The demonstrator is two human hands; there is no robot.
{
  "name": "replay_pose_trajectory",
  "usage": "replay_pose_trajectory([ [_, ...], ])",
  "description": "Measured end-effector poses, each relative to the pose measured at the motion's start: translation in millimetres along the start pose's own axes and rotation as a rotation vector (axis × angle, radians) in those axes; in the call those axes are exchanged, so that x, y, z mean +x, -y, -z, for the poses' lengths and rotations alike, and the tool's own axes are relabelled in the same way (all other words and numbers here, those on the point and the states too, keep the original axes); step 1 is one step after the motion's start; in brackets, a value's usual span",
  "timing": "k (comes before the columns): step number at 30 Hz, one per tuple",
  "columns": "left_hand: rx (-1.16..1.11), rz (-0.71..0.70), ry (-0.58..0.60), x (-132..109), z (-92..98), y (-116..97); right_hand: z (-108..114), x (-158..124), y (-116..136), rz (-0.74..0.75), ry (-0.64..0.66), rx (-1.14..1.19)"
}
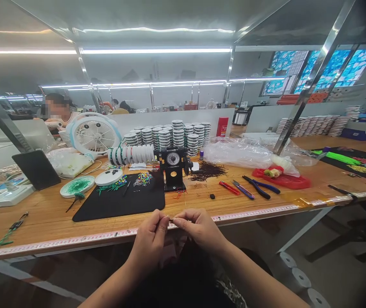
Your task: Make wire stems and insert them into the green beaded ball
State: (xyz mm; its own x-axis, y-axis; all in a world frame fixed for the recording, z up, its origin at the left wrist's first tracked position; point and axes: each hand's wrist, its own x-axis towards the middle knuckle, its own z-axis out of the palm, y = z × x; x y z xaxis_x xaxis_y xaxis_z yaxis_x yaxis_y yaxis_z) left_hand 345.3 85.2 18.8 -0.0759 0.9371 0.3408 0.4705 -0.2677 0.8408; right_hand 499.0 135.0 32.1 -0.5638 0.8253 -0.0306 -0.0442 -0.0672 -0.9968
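Note:
My left hand (152, 235) and my right hand (198, 229) meet at the table's front edge, thumbs and forefingers pinched close together. Between the fingertips is a small dark piece (171, 221), perhaps cord; it is too small to name and mostly hidden by the fingers. Just beyond the hands lies a black mat (144, 203) bearing colourful beads (143, 179) and green cords (110, 187). A black winding device (173, 171) with a round dial stands behind, a row of white spools (138, 154) on its shaft. Dark cut strands (208, 170) lie to its right.
Red-handled cutter (229, 188), scissors (243, 189) and blue-handled pliers (261, 187) lie to the right. Stacked spools (178, 134) stand behind, with a white fan (94, 134) at left. A measuring tape (105, 234) runs along the front edge. A person (59, 111) sits far left.

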Motion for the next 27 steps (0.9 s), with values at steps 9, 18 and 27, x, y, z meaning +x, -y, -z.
replay_pose_trajectory([
  [9,0.040,-0.016,-0.002,0.0,-2.6,3.7,-0.4,0.9,0.1,0.067,-0.008,-0.062],
  [18,0.012,0.004,0.007,-1.1,-1.3,1.8,1.8,-1.9,1.6,0.044,-0.044,-0.088],
  [27,0.014,0.012,0.000,-1.6,-2.8,1.6,2.6,0.1,-4.7,0.109,-0.034,-0.138],
])
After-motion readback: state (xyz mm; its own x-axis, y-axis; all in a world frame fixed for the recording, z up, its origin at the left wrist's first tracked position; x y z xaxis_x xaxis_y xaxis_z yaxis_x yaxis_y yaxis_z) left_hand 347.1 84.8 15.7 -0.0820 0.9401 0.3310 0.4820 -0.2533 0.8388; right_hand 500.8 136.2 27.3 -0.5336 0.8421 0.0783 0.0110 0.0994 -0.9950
